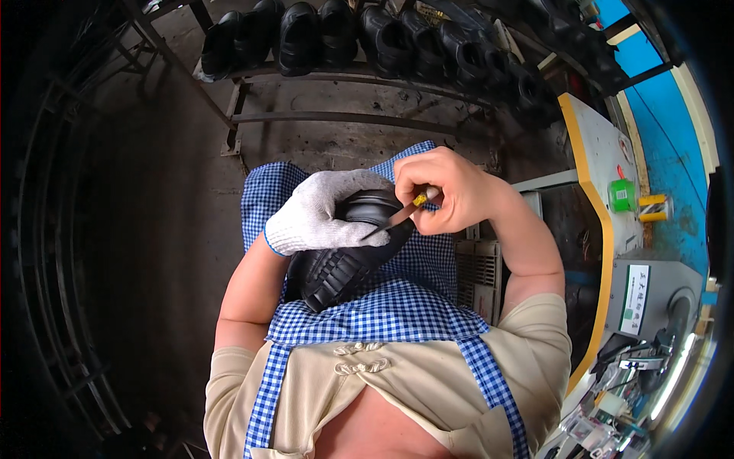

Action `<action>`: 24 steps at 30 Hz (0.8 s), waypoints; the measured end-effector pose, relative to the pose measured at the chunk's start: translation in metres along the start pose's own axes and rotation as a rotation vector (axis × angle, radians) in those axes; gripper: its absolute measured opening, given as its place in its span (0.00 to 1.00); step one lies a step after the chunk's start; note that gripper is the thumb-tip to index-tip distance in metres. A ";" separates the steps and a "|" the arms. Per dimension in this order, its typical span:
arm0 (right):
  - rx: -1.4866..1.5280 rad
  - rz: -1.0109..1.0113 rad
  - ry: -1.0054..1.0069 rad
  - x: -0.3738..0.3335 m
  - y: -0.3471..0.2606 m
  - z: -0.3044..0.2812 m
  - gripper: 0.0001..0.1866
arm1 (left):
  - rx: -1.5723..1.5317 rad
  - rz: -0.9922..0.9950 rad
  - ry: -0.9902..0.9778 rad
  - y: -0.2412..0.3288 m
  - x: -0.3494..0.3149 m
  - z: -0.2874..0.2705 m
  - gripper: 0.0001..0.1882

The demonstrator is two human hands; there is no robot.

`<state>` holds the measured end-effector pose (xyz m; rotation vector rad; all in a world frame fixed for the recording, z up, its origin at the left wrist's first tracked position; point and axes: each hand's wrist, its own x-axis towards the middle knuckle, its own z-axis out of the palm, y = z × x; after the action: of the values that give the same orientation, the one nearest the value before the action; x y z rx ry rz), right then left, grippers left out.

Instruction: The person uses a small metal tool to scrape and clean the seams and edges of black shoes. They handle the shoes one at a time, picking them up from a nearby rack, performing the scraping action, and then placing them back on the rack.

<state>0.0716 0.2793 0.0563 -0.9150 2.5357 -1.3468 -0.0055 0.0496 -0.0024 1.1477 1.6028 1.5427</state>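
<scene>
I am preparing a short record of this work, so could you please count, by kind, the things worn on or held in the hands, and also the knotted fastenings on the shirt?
White glove, on the left: 1
Black shoe: 1
Thin-bladed tool, in the right hand: 1
Knotted fastenings: 2
Total: 5
</scene>
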 end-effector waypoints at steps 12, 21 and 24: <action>-0.055 0.120 0.582 -0.035 0.066 0.075 0.09 | -0.737 0.243 0.780 -0.061 -0.037 -0.069 0.35; 0.143 -0.082 0.526 -0.035 0.044 0.116 0.59 | -1.350 0.201 0.817 -0.077 -0.031 -0.056 0.31; -0.099 -0.204 0.415 -0.025 0.029 0.100 0.59 | -1.323 0.212 0.902 -0.085 -0.023 -0.046 0.30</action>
<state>0.1169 0.2344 -0.0297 -1.0289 2.9019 -1.6298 -0.0504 0.0148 -0.0840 -0.1795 0.4511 2.7495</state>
